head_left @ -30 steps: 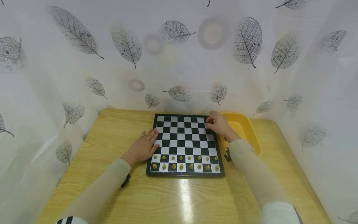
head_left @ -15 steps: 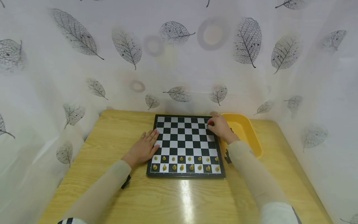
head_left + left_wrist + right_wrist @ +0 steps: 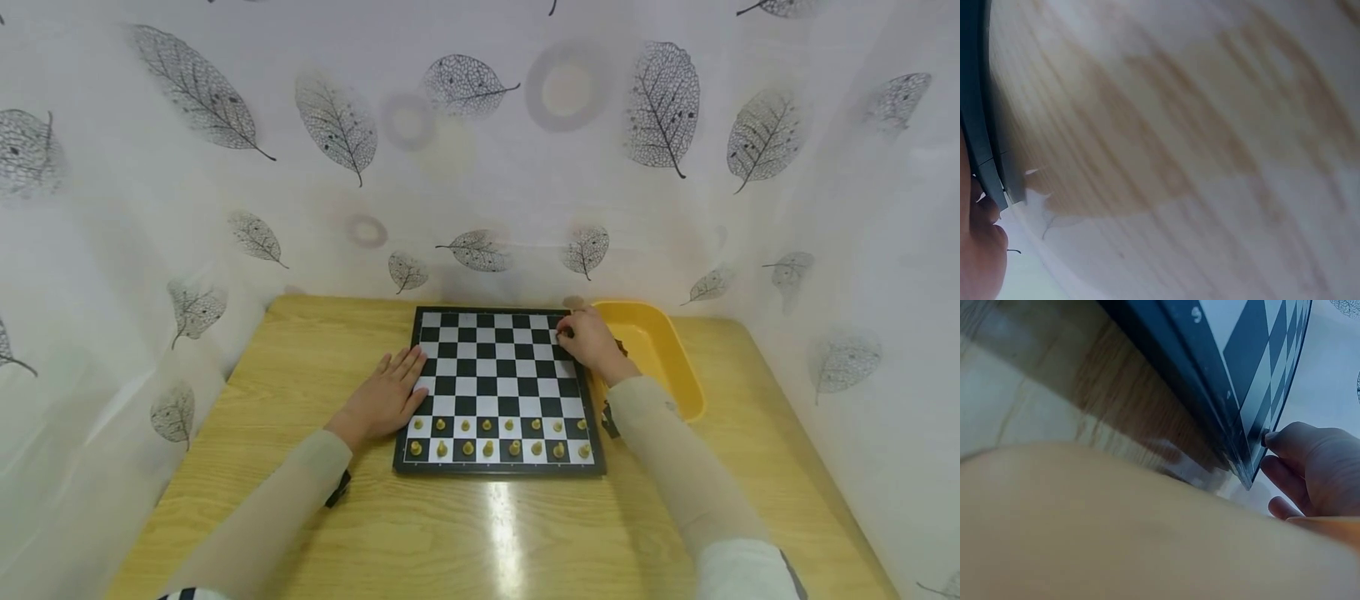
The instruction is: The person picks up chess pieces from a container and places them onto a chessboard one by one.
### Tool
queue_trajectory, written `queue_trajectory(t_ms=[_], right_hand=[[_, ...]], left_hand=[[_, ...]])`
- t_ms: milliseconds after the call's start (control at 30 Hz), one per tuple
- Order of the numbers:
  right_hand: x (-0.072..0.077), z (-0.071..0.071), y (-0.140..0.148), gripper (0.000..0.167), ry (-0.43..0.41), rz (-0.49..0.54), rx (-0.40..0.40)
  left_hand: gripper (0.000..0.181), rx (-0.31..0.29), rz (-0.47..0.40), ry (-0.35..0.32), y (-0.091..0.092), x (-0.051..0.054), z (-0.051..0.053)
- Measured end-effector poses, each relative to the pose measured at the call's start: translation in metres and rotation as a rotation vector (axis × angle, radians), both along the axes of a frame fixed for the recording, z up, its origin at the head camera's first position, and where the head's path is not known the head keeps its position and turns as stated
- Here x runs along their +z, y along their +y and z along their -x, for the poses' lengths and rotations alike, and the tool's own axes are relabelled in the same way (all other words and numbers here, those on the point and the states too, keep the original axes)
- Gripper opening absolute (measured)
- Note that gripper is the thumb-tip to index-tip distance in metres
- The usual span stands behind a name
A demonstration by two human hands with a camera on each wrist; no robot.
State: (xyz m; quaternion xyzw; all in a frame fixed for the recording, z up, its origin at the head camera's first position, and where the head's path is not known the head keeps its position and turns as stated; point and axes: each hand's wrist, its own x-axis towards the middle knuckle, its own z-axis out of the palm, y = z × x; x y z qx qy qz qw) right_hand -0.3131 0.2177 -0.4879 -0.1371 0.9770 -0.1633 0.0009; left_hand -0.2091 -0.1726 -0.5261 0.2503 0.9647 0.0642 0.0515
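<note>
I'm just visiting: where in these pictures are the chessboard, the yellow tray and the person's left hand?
Chessboard (image 3: 496, 387): head view, on bare squares near its middle.
Yellow tray (image 3: 651, 340): head view, on its inside.
Left hand (image 3: 382, 397): head view, on its back.

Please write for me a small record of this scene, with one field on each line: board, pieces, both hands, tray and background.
Board: black-and-white chessboard on a wooden table
Pieces: sixteen yellow pieces, in two rows of eight along the near side
Left hand: the left hand rests its fingers on the board's left edge
Right hand: the right hand pinches a small dark piece at the far right corner
Tray: yellow tray, right of the board, partly hidden by the right arm
Background: pale leaf-patterned sheet
</note>
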Motion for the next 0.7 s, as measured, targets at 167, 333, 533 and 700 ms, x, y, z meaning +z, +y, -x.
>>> queue_trajectory(t_ms=[167,333,533,700], right_hand=[[0.000,0.001,0.000,0.018,0.014,-0.027,0.011],[-0.001,0.003,0.001,0.018,0.034,-0.043,0.019],[0.005,0.000,0.000,0.023,0.002,-0.014,0.013],[0.019,-0.004,0.005,0.031,-0.026,0.099,0.005]], left_hand=[[0.069,-0.005,-0.008,0.008,-0.001,0.001,0.000],[0.069,-0.009,-0.013,0.023,0.000,0.001,0.000],[0.068,-0.007,-0.007,0.016,0.000,0.001,0.000],[0.069,-0.006,-0.007,0.007,-0.001,0.001,0.001]])
